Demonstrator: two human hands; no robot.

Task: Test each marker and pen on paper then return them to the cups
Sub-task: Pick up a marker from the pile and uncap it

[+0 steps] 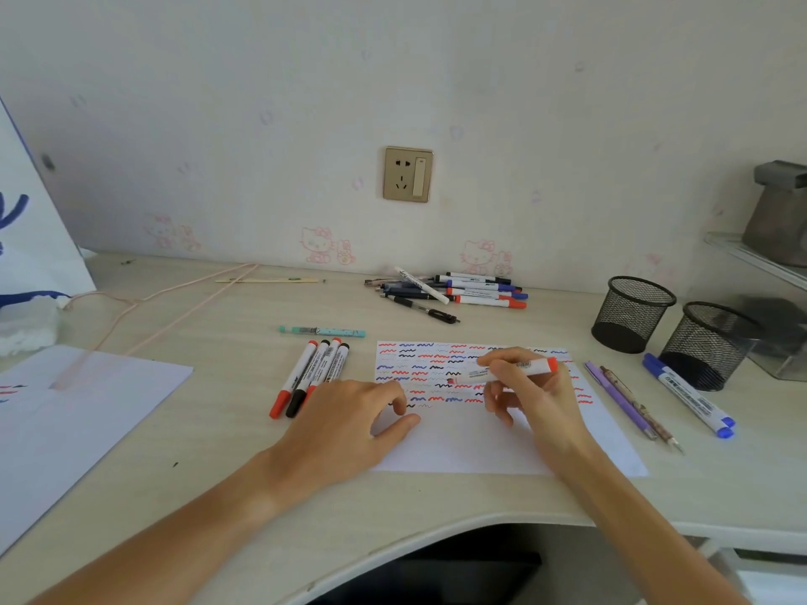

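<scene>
- Head view: the right hand grips a red-capped white marker between thumb and fingers, the marker lying nearly level with its tip pointing left, low over the squiggle rows on the sheet of paper.
- The left hand rests on the left edge of that sheet, fingers loosely bent, thumb and forefinger apart, holding nothing.
- The upper part of the sheet is filled with red, blue and black wavy lines; its lower part is blank.
- Just left of the sheet lie four markers in a row, red and black caps toward the person, with a teal pen lying crosswise beyond them.
- Near the wall sits a loose pile of pens and markers.
- Two black mesh cups stand at the right of the surface, side by side.
- Between the sheet and the nearer cup lie two purple pens and two blue-capped markers.
- A second sheet lies at the far left, and a wall socket is set above the pile.
</scene>
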